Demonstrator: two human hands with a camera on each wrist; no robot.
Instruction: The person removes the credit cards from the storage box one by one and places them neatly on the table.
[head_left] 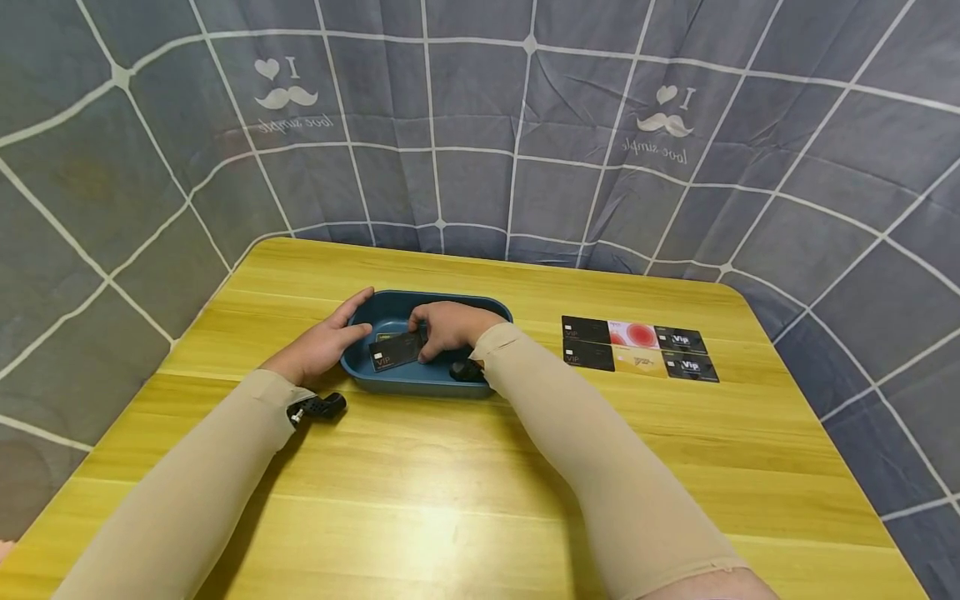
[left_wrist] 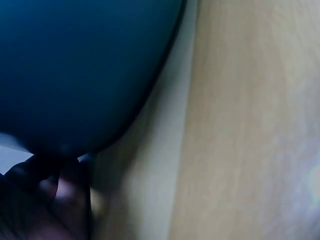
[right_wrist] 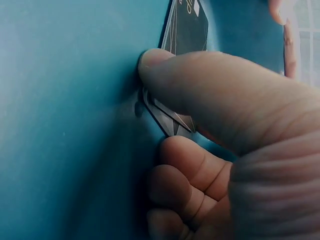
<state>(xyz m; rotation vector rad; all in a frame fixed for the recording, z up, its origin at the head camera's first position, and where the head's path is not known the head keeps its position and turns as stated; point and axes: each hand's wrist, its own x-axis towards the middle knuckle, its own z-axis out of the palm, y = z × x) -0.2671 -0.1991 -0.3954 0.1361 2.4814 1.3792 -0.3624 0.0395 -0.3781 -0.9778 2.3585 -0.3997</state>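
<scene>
A blue tub (head_left: 420, 387) stands on the table. At its left end my left hand (head_left: 315, 346) holds the rim, the thumb on the tub side and the forefinger along the outer edge. My right hand (head_left: 450, 325) reaches into the tub and pinches a black VIP card (head_left: 393, 353) between thumb and fingers. In the right wrist view, the black card (right_wrist: 192, 30) shows more card edges right beside it, under the thumb (right_wrist: 165, 70). A bit of a yellow-marked card (head_left: 386, 337) peeks out behind the black card.
To the right of the tub, several cards lie in two rows: black VIP cards (head_left: 588, 355), a red and white card (head_left: 633, 334), a gold card (head_left: 639, 362) and darker Vip cards (head_left: 691, 367). A grey curtain (head_left: 480, 125) hangs behind the wooden table (head_left: 420, 475).
</scene>
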